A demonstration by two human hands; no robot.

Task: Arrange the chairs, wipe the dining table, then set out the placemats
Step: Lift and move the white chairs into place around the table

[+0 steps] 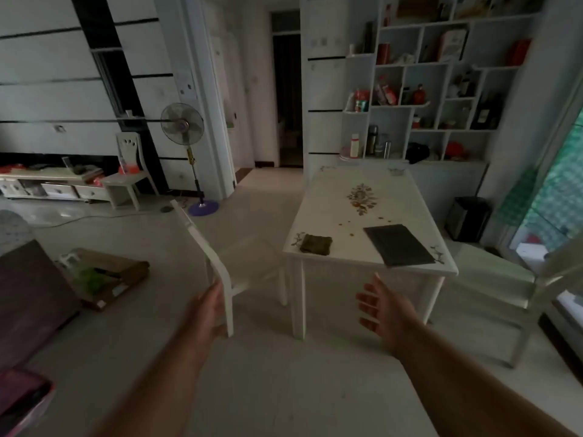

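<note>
A white chair (239, 263) stands tilted at the left side of the white dining table (353, 216), its seat toward the table. My left hand (209, 305) grips the lower part of the chair's back frame. My right hand (383, 310) hovers open with fingers spread, in front of the table's near edge, touching nothing. On the table lie a folded dark green cloth (316, 244) near the left corner and a stack of dark placemats (399, 246) near the right corner. Small crumbs dot the tabletop. A second white chair (517, 294) stands to the table's right.
A third chair (131, 175) with items on its seat stands by the far wall, next to a standing fan (186, 152). A cardboard box (107, 279) lies on the floor at left. A black bin (468, 219) sits beyond the table. Shelves line the back wall.
</note>
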